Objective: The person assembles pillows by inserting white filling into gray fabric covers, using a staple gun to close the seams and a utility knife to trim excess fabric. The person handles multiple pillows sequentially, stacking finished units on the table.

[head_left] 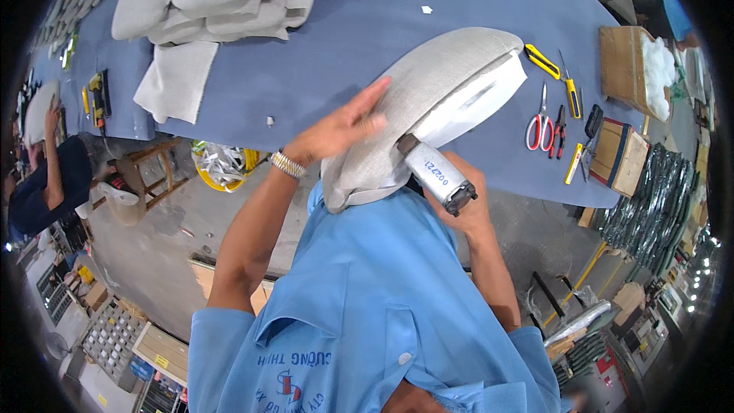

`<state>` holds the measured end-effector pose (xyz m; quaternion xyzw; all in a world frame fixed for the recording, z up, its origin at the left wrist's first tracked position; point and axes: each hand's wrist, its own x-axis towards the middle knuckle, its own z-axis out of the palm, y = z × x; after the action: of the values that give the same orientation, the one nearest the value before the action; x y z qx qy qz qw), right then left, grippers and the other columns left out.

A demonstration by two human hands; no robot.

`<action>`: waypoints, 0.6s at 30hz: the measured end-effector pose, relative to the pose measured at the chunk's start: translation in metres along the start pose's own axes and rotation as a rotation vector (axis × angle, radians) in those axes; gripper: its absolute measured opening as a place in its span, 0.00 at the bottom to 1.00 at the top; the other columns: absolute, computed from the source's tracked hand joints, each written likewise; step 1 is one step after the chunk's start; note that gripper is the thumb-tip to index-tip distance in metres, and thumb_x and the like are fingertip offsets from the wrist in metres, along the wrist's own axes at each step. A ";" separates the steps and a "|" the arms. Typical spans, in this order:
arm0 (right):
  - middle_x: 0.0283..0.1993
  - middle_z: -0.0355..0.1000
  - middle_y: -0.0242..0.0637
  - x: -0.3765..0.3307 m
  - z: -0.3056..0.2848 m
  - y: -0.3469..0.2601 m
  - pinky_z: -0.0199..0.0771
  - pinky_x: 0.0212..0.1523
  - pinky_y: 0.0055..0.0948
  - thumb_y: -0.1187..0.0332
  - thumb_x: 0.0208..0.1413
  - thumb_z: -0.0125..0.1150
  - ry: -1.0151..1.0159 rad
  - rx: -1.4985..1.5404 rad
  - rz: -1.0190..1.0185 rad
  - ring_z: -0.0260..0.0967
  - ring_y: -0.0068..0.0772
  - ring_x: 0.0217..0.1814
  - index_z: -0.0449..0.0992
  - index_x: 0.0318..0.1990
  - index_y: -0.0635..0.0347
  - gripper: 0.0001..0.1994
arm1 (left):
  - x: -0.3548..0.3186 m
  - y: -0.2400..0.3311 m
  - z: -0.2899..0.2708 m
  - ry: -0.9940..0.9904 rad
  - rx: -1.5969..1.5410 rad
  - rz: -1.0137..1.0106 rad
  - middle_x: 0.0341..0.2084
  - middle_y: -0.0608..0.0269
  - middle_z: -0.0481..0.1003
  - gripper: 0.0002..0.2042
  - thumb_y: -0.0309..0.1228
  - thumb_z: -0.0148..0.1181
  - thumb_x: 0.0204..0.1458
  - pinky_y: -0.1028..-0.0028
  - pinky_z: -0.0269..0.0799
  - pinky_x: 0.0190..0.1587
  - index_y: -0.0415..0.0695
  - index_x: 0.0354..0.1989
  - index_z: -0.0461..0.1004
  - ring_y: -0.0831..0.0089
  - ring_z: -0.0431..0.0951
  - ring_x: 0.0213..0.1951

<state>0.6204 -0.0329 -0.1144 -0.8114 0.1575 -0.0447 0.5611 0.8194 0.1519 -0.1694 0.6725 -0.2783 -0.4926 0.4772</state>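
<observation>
A grey fabric-covered seat pad [428, 80] stands tilted at the table edge, its near end against my shirt. White lining [466, 111] shows along its underside. My left hand [336, 130] lies on the grey fabric with its fingers stretched out. In my right hand [470, 191] is a staple gun [437, 172], a silver cylinder with a black end cap. Its nose is against or very close to the pad's lower edge; contact is hard to tell. The gun's handle and part of my right hand's fingers are hidden behind the silver body.
Stacked grey pads [222, 0] lie at the back left, beside a loose fabric piece [177, 80]. To the right are red-handled scissors [540, 126], a yellow cutter [543, 61], pliers [558, 134] and a box of white stuffing [631, 69]. Another person [50, 176] works at far left.
</observation>
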 end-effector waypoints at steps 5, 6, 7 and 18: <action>0.37 0.78 0.47 0.006 0.017 -0.013 0.77 0.40 0.36 0.72 0.41 0.70 0.010 -0.095 0.040 0.77 0.50 0.37 0.79 0.45 0.62 0.20 | 0.004 -0.038 -0.013 0.000 0.057 -0.164 0.79 0.52 0.42 0.35 0.59 0.34 0.70 0.57 0.39 0.78 0.56 0.80 0.45 0.52 0.39 0.79; 0.40 0.79 0.50 0.006 0.019 -0.017 0.78 0.42 0.38 0.72 0.39 0.70 0.013 -0.097 0.076 0.78 0.55 0.40 0.79 0.47 0.62 0.22 | 0.003 -0.036 -0.012 -0.008 0.060 -0.128 0.79 0.52 0.42 0.34 0.58 0.33 0.70 0.58 0.38 0.79 0.54 0.80 0.45 0.54 0.38 0.79; 0.40 0.78 0.49 0.007 0.022 -0.021 0.78 0.42 0.38 0.72 0.39 0.70 0.015 -0.094 0.085 0.78 0.56 0.40 0.79 0.47 0.62 0.21 | 0.001 -0.033 -0.010 -0.015 0.063 -0.091 0.79 0.52 0.41 0.34 0.57 0.32 0.71 0.59 0.37 0.79 0.53 0.80 0.44 0.55 0.36 0.80; 0.32 0.78 0.42 0.022 0.041 -0.040 0.75 0.36 0.31 0.74 0.47 0.68 0.066 -0.219 0.063 0.77 0.34 0.32 0.79 0.42 0.65 0.13 | -0.022 -0.005 -0.004 0.043 0.339 0.133 0.76 0.35 0.45 0.42 0.37 0.59 0.62 0.54 0.47 0.76 0.41 0.79 0.39 0.40 0.42 0.77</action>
<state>0.6599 0.0094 -0.0947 -0.8606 0.2053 -0.0366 0.4647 0.8143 0.1744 -0.1653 0.7337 -0.3908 -0.3916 0.3945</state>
